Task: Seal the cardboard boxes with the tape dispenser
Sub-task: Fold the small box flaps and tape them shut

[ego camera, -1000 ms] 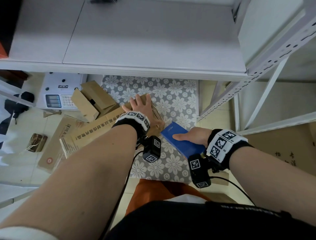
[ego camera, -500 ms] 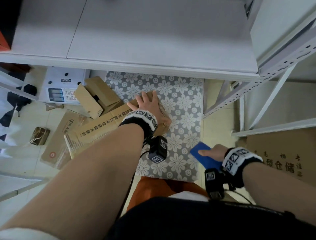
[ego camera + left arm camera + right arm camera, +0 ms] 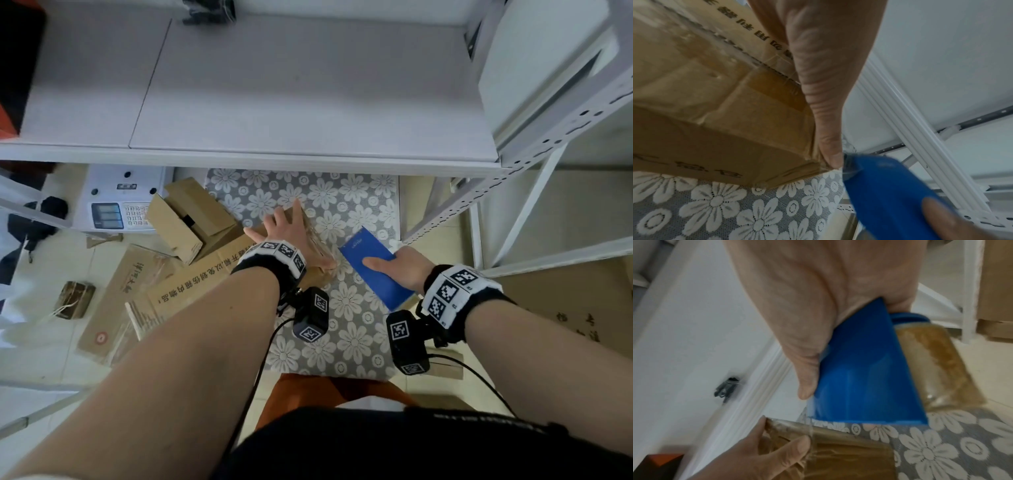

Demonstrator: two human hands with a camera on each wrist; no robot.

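Observation:
A long brown cardboard box (image 3: 205, 274) with printed characters lies on the floral mat (image 3: 342, 342). My left hand (image 3: 287, 229) presses flat on its right end with fingers spread, and the thumb (image 3: 824, 113) runs down the box's corner (image 3: 725, 129). My right hand (image 3: 397, 270) grips the blue tape dispenser (image 3: 373, 267) just right of that end, above the mat. In the right wrist view the dispenser (image 3: 859, 386) carries a brownish tape roll (image 3: 937, 366). A thin clear strip of tape runs from it to the box end (image 3: 849, 456), where my left hand (image 3: 760, 456) sits.
A white shelf board (image 3: 274, 85) overhangs the far side, with a perforated post (image 3: 479, 205) to the right. An open small box (image 3: 191, 219), a white scale (image 3: 120, 202), flattened cardboard (image 3: 113, 308) and a small brown parcel (image 3: 75, 298) lie left.
My right hand, which had pulled the dispenser away to the lower right, has come back up and left, close to the box end. My left hand has stayed on the box.

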